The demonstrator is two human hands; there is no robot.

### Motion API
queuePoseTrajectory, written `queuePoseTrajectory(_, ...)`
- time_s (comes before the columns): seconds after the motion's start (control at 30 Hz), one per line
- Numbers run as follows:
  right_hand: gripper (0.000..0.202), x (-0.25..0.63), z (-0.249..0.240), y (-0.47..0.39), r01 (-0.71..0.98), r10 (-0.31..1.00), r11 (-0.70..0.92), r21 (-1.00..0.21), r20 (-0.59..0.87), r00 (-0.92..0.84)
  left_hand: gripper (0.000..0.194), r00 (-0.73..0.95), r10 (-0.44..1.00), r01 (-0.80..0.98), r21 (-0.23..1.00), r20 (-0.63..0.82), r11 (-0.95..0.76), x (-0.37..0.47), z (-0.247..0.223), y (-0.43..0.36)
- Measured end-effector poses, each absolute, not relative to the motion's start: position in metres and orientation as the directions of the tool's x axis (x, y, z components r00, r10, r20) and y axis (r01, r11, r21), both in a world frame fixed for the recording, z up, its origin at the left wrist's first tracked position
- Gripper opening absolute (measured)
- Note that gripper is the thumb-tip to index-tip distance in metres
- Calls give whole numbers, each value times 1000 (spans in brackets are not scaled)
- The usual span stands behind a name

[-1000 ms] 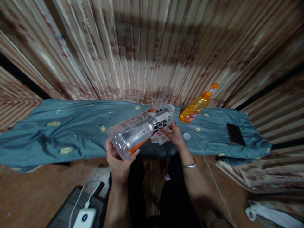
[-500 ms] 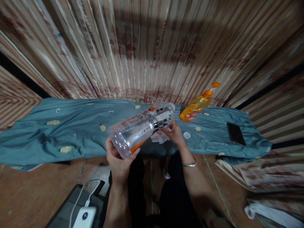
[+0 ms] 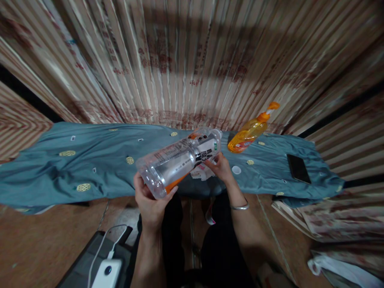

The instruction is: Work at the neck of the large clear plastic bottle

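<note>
A large clear plastic bottle [image 3: 177, 162] with a silver, black and orange label is held tilted above the cloth, its base toward the lower left and its neck toward the upper right. My left hand [image 3: 152, 203] grips it around the base. Near the neck end, my right hand [image 3: 221, 166] holds its underside, the fingertips partly hidden. Behind the bottle, close to my right hand, lies a crumpled whitish wrapper or tissue [image 3: 203, 173]. A white round cap [image 3: 236, 170] rests on the cloth just right of that hand.
A pump bottle of orange liquid [image 3: 247, 136] stands at the back right of the teal cloth-covered table [image 3: 105, 168]. Farther right lies a black phone [image 3: 298, 169]. Striped curtains [image 3: 180, 60] hang behind. At lower left, a white power bank [image 3: 107, 274] with a cable sits on a dark surface.
</note>
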State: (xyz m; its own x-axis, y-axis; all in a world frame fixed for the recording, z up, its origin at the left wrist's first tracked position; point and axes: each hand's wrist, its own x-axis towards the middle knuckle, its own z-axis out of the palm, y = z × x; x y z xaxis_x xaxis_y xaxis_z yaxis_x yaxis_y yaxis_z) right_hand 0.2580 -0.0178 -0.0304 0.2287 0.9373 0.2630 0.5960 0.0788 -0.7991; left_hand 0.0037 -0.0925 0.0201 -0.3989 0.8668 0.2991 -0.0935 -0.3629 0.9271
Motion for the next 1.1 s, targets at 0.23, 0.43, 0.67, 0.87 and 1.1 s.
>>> queuePoseTrajectory(0.23, 59, 258, -31, -18, 593, 936, 75, -802, 262, 235, 87, -383, 871, -100, 923, 308, -371, 3, 18, -92)
queuePoseTrajectory(0.43, 58, 258, -31, -18, 586, 935, 89, -806, 270, 230, 86, -394, 862, -117, 913, 318, -391, 4, 17, -91)
queuePoseTrajectory(0.67, 60, 257, -29, -18, 586, 935, 74, -807, 261, 241, 86, -368, 865, -72, 917, 342, -393, 2, 17, -92)
queuePoseTrajectory(0.87, 58, 258, -28, -18, 584, 940, 67, -809, 247, 235, 85, -368, 860, -68, 913, 352, -403, 3, 19, -92)
queuePoseTrajectory(1.1, 56, 259, -28, -21, 625, 940, 59, -778, 255, 228, 85, -379, 869, -100, 919, 319, -381, 3, 15, -92)
